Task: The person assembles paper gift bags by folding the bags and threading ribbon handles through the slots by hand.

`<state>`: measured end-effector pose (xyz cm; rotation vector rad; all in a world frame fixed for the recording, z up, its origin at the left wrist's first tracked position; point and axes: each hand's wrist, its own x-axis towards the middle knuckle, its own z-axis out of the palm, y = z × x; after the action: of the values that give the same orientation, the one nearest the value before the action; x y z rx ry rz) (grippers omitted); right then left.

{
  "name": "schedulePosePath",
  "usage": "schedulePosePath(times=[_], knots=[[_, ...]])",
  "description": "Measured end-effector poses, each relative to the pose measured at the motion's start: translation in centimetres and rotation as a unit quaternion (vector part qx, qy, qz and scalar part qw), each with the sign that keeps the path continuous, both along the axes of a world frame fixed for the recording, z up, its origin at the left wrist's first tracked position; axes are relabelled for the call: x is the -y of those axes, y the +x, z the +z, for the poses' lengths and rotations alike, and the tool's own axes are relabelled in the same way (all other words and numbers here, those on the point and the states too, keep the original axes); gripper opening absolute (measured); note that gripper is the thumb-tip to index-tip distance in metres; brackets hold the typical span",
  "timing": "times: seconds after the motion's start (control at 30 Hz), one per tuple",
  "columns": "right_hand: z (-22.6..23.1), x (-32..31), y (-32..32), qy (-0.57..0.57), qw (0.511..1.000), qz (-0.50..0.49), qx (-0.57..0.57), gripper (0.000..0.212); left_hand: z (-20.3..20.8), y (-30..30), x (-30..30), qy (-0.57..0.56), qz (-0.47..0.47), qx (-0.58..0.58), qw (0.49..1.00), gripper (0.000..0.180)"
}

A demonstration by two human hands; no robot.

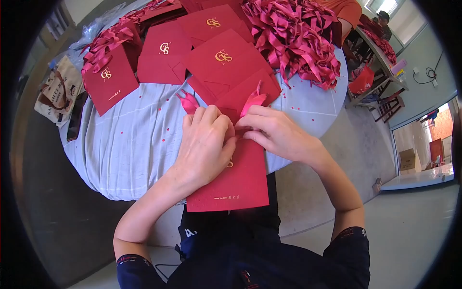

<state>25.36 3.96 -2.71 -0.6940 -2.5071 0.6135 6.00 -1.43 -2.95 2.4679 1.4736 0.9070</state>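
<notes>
A red paper bag [240, 185] with a gold emblem lies flat at the table's near edge, close to my body. Over its far end, both hands are closed in a pinch on a pink-red ribbon [253, 99]. My left hand [207, 137] has one ribbon end poking out past its knuckles and covers part of the emblem. The other end sticks up beyond the fingers of my right hand [276, 130]. My fingertips nearly meet, and whatever lies between them is hidden. Just beyond, more red bags [219, 60] overlap in a stack.
A big heap of ribbons [301, 41] covers the table's far right, with another ribboned pile [108, 50] at far left. The round table wears a pale blue cloth [130, 144] dotted with red specks. A canvas tote [60, 91] and a dark phone [76, 118] sit left. People work beyond.
</notes>
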Motion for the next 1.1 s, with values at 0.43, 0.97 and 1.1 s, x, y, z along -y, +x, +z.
schedulePosePath(times=[0.43, 0.97, 1.1], knots=[[-2.0, 0.4, -0.7, 0.067, 0.997, 0.011, -0.048, 0.019, -1.6, 0.5, 0.5, 0.175, -0.049, -0.129, 0.975, 0.02], [-2.5, 1.0, 0.0, -0.059, 0.966, -0.211, -0.14, 0.016, -1.2, -0.4, 0.6, 0.063, -0.044, -0.008, 0.997, 0.018], [-2.6, 1.2, -1.4, -0.059, 0.965, -0.232, -0.103, 0.022, -1.6, 0.2, 0.4, 0.115, -0.027, -0.074, 0.99, 0.018]])
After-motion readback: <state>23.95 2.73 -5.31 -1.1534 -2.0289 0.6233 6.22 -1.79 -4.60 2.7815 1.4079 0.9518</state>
